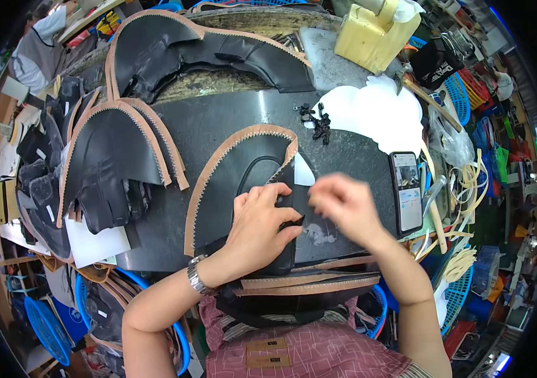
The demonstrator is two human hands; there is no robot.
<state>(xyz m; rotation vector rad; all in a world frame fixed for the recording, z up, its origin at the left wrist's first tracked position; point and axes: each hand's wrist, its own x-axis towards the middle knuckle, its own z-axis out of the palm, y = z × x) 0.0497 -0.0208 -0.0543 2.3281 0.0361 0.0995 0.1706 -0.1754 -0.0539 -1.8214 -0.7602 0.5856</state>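
Note:
A black leather piece [218, 195] with a tan zigzag-cut border lies on the dark work surface in front of me. My left hand [262, 217], a metal watch on its wrist, presses on this piece, thumb and fingers closed on its black edge. A small white corner [303, 170] shows beside that edge, just beyond my fingers. To the right, my right hand [344, 205] hovers apart from the leather. Motion smears its curled fingers, and whether they hold anything is unclear. More tan-edged leather pieces [309, 285] lie against my apron.
Tan-edged black leather pieces lie at the left [108, 164] and at the back [155, 50]. Small black parts [319, 123] sit near white sheets [369, 113]. On the right are a phone [407, 192], a hammer [432, 104] and pale strips [470, 183]. A yellow block [369, 41] stands behind.

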